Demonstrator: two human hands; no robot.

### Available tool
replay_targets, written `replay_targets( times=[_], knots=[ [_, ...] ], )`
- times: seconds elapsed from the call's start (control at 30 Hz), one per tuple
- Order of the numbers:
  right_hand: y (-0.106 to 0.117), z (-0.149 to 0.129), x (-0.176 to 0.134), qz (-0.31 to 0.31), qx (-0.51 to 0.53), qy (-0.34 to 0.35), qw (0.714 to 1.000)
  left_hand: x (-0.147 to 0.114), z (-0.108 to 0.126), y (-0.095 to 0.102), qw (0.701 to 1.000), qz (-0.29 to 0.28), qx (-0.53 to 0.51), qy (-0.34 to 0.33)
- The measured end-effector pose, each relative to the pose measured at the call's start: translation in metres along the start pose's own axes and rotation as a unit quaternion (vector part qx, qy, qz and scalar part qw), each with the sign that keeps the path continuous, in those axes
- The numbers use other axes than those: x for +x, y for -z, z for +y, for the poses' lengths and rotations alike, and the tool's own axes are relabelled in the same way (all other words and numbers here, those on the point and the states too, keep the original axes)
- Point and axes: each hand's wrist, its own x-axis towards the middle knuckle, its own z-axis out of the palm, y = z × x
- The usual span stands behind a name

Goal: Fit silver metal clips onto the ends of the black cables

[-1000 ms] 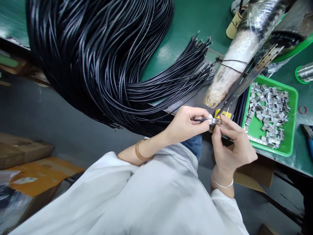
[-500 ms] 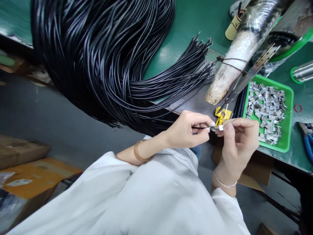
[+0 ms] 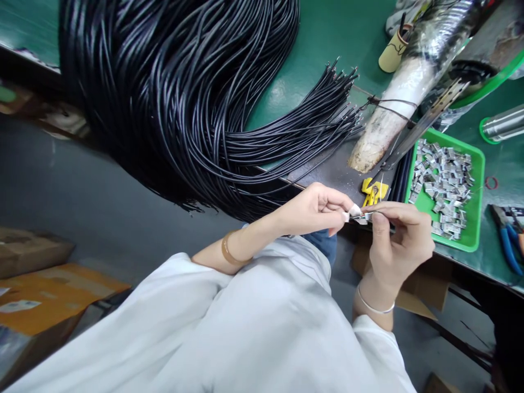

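My left hand (image 3: 317, 210) is closed in a pinch, its white-covered fingertips on the thin wire end of a black cable that the fingers mostly hide. Facing it, my right hand (image 3: 403, 234) pinches a small silver metal connector (image 3: 368, 216) between thumb and forefinger. The fingertips of both hands almost meet, and the wires run up to the connector. Just beyond them lies a yellow clip-like piece (image 3: 374, 191), with a thin pale strand rising beside it. Whether the wires touch the connector is too small to tell.
A large bundle of black cables (image 3: 164, 109) covers the left of the green table (image 3: 344, 33). At right, a green tray (image 3: 477, 218) holds several metal connectors. A wrapped white tube (image 3: 393, 120) and a metal arm (image 3: 426, 123) slant above the hands. Blue-handled pliers (image 3: 510, 245) lie farther right.
My left fingers have shifted and straightened somewhat, and the black cable between them is now mostly hidden. The connector has tilted slightly in my right hand. The whole view has moved a little.
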Motion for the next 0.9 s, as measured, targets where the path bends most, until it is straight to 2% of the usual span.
replay_targets(
  times=[0.1,0.2,0.33,0.4,0.47,0.53,0.67,0.77,0.9],
  knots=[
    [-0.002,-0.002,-0.001,0.005,0.019,0.002,1.000,0.000,0.000,0.001,1.000,0.009,0.014,0.020],
    [-0.004,-0.002,-0.002,0.001,0.013,0.010,1.000,0.001,-0.004,-0.001,0.999,0.030,0.033,0.004],
    [0.000,-0.002,-0.001,0.033,-0.076,0.027,0.996,0.004,-0.013,-0.004,0.994,0.071,0.060,-0.048],
    [0.003,-0.005,-0.001,0.070,-0.125,0.053,0.988,0.005,-0.016,-0.004,0.994,0.080,0.053,-0.056],
    [0.006,-0.010,-0.001,0.080,-0.162,0.068,0.981,0.005,-0.016,-0.004,0.995,0.078,0.040,-0.055],
    [0.008,-0.017,-0.003,0.045,-0.196,0.064,0.977,0.006,-0.015,-0.003,0.996,0.066,0.036,-0.050],
    [0.008,-0.023,-0.005,-0.073,-0.240,0.064,0.966,0.006,-0.013,-0.002,0.997,0.042,0.015,-0.057],
    [0.008,-0.021,-0.004,-0.097,-0.249,0.068,0.961,0.006,-0.013,-0.003,0.998,0.040,0.007,-0.046],
    [0.009,-0.019,0.000,-0.102,-0.166,0.004,0.981,0.005,-0.013,-0.004,0.998,0.048,0.012,-0.028]
  ],
)
